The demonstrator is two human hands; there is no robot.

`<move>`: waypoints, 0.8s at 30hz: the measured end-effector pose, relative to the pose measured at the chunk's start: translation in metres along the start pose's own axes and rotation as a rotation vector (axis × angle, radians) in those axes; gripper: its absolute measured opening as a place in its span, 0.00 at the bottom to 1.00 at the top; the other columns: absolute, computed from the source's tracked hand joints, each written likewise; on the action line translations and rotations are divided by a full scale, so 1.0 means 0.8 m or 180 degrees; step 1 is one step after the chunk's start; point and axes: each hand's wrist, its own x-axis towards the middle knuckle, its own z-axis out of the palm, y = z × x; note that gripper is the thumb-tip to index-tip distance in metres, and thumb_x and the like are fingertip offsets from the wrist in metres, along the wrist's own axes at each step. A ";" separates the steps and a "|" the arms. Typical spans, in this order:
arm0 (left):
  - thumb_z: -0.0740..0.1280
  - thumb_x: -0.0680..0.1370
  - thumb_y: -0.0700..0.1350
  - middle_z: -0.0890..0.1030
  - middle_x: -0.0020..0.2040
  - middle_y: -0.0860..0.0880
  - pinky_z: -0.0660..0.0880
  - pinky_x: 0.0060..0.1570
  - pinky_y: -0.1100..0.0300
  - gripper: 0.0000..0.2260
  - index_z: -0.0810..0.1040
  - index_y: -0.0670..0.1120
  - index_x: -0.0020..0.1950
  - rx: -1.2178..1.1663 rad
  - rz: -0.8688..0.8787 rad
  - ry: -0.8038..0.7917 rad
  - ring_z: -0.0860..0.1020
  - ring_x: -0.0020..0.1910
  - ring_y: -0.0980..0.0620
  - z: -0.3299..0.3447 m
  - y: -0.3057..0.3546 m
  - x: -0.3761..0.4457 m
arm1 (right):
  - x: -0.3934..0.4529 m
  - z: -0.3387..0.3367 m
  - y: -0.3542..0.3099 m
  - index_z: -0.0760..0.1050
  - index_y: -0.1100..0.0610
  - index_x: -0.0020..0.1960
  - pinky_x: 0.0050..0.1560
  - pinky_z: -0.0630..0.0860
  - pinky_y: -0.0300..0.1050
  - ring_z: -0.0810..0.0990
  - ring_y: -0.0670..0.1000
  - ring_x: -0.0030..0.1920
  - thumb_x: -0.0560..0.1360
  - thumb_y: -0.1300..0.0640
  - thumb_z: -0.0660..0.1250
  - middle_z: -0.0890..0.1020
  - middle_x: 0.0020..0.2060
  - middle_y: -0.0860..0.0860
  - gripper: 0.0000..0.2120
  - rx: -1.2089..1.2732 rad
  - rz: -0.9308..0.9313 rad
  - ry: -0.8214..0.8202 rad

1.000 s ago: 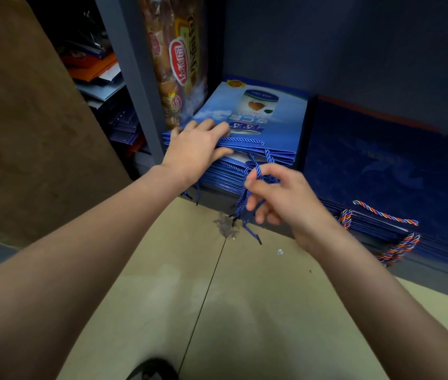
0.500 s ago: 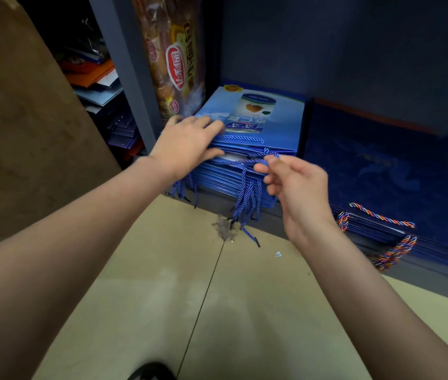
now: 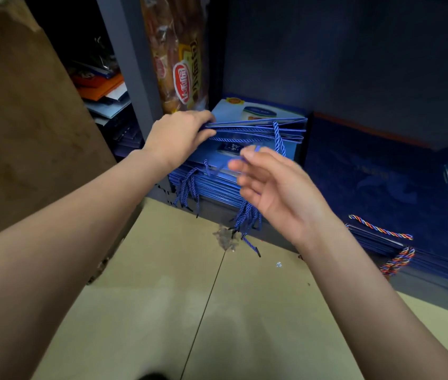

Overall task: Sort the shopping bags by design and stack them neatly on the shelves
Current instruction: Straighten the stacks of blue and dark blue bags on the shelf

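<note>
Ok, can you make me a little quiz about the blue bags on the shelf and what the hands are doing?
1. True or false: the left hand is lifting the front edge of the top bags on the light blue stack.
2. Which handles are rope of many colours? A: light blue stack. B: dark blue stack.
3. Fill in: the right hand is ___, gripping nothing.

Key: 1 true. 2 B. 3 open.
</note>
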 end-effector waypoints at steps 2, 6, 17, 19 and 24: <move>0.59 0.81 0.52 0.77 0.62 0.47 0.70 0.49 0.50 0.15 0.72 0.49 0.64 -0.0030 0.0047 0.0027 0.75 0.58 0.41 0.000 0.002 -0.002 | 0.008 -0.001 -0.002 0.78 0.56 0.51 0.37 0.73 0.36 0.77 0.45 0.39 0.76 0.63 0.64 0.84 0.44 0.51 0.06 0.0116 -0.0550 0.0172; 0.59 0.81 0.52 0.77 0.61 0.48 0.70 0.47 0.52 0.14 0.72 0.49 0.64 0.0014 0.0056 0.0074 0.75 0.57 0.42 0.000 0.002 -0.003 | 0.028 -0.026 0.017 0.67 0.56 0.69 0.50 0.77 0.47 0.77 0.48 0.48 0.77 0.67 0.59 0.80 0.56 0.53 0.22 -0.3068 -0.1559 0.0935; 0.57 0.81 0.50 0.79 0.57 0.44 0.69 0.51 0.47 0.15 0.72 0.44 0.63 0.0263 0.0077 0.0594 0.75 0.56 0.40 -0.008 0.015 0.018 | 0.072 -0.033 0.023 0.50 0.49 0.76 0.69 0.62 0.54 0.60 0.61 0.71 0.78 0.60 0.58 0.58 0.74 0.55 0.30 -0.5244 -0.0897 0.0497; 0.57 0.81 0.50 0.79 0.57 0.44 0.68 0.52 0.48 0.15 0.73 0.45 0.63 0.0272 0.0107 0.0577 0.75 0.56 0.41 -0.004 0.014 0.016 | 0.049 -0.030 0.021 0.59 0.51 0.74 0.65 0.65 0.54 0.66 0.59 0.67 0.78 0.58 0.57 0.66 0.70 0.54 0.24 -0.5474 -0.1068 0.0820; 0.59 0.80 0.51 0.79 0.56 0.45 0.65 0.55 0.49 0.15 0.73 0.46 0.63 0.0336 0.0150 0.0514 0.74 0.56 0.42 0.005 0.013 0.005 | 0.014 -0.028 0.017 0.76 0.58 0.61 0.54 0.76 0.51 0.76 0.57 0.57 0.76 0.62 0.61 0.78 0.59 0.53 0.14 -0.5246 -0.2381 0.0248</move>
